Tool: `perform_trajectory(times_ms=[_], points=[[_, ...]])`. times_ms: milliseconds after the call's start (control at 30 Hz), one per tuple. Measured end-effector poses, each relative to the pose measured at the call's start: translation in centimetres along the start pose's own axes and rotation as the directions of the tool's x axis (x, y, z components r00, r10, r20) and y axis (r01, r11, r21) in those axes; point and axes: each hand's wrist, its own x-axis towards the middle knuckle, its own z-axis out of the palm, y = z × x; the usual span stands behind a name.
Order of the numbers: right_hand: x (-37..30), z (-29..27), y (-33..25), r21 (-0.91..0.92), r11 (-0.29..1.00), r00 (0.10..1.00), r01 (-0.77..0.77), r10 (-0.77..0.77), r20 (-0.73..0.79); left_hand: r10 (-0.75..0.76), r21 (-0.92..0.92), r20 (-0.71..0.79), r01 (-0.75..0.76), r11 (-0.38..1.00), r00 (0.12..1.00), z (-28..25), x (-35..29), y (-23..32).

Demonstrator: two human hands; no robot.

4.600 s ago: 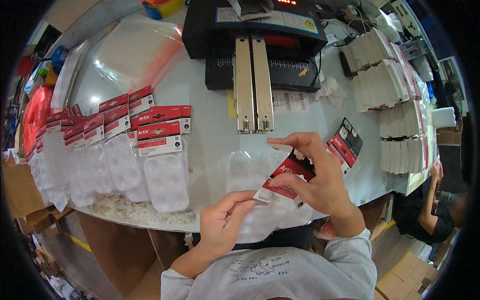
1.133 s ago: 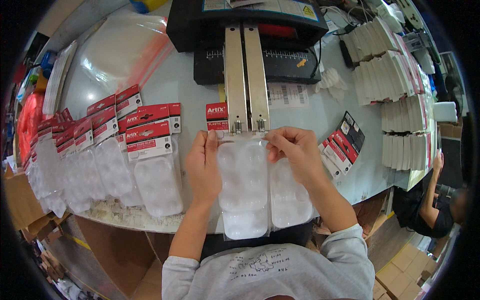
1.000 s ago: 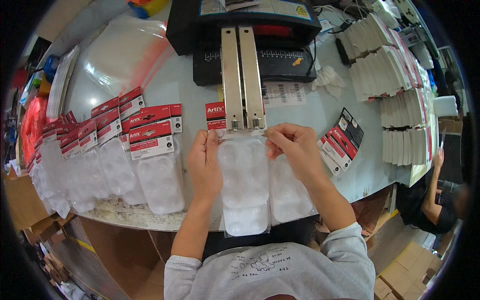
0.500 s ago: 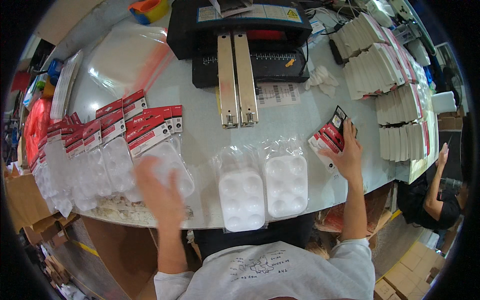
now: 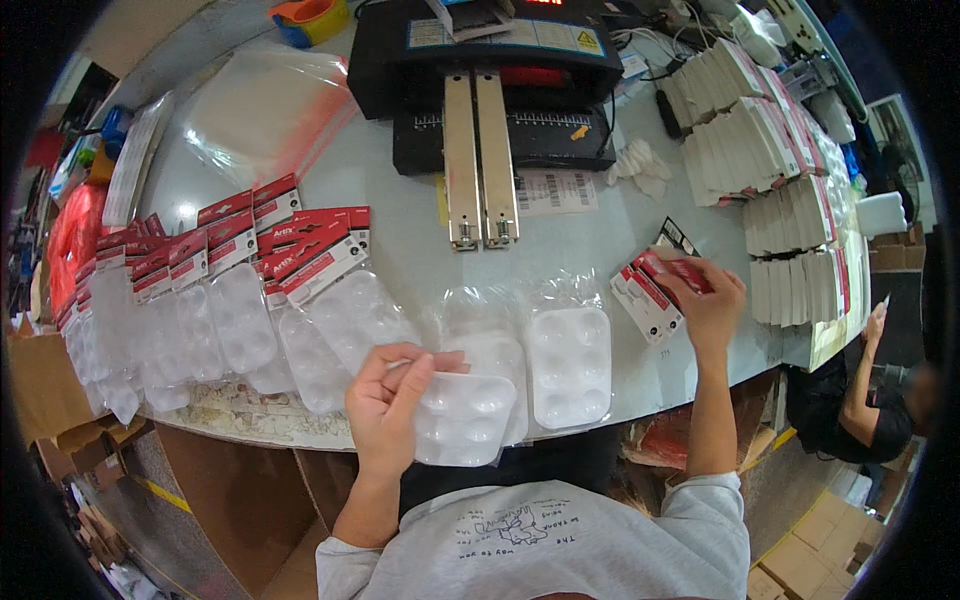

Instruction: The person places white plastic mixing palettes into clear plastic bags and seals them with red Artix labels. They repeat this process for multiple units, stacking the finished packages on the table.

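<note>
Since the frame half a second ago, the left hand [image 5: 388, 410] has been moving from the row at the left to the near middle of the table, and the right hand [image 5: 712, 315], which was lying over the loose cards, is now lifting one.

Nearest the body, the left hand is pinching the upper left of a bagged palette [image 5: 465, 420], fingers bent against the thumb; the palette is tilting over the table's front edge, partly covering another palette [image 5: 492, 348]. Just to the right, a third palette [image 5: 570, 365] is lying flat. All three are showing no card, so their carding is seemingly remaining undone. They are white, smooth, round-cornered trays with shallow round wells, in thin, crinkling clear film.

Slightly farther, the right hand is pinching a red card [image 5: 685, 275] between thumb and fingers, above the loose cards [image 5: 648, 305], which are glossy red, white and black. At the left, a row of carded palettes [image 5: 240, 320] is overlapping, red headers up, apparently the finished share.

Beyond, two flat metal bars [image 5: 460, 160] are projecting from a black machine [image 5: 385, 75]. Slick clear bags [image 5: 255, 110] are lying at the far left; thick stacks of folded cards [image 5: 750, 150] are standing at the right, evidently plenty left.
</note>
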Motion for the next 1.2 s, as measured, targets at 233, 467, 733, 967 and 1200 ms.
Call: perform_trajectory(times_ms=[233,467,733,967,1200], points=[[-3.2,-1.3,-10.2,0.512,0.841,0.763,0.174,-0.444,0.470,-0.007,0.254,0.138,-0.028,0.967,0.990,2.7,-1.2,0.2],[-3.5,0.3,-11.8,0.647,0.741,0.737,0.177,-0.536,0.412,0.035,0.484,0.070,-0.065,0.873,0.997,2.4,-1.0,0.5],[-2.0,0.5,-10.5,0.585,0.746,0.782,0.318,-0.556,0.283,0.259,0.538,0.070,-0.255,0.803,0.963,2.4,-0.2,-0.7],[-4.1,0.6,-7.9,0.529,0.600,0.545,-0.600,-0.178,0.819,0.238,0.334,-0.200,-0.162,0.928,0.950,1.8,0.2,-2.0],[-3.2,3.5,-8.1,0.514,0.431,0.512,-0.742,-0.130,0.849,0.136,0.427,-0.163,-0.054,0.903,0.977,1.4,2.4,-2.7]])
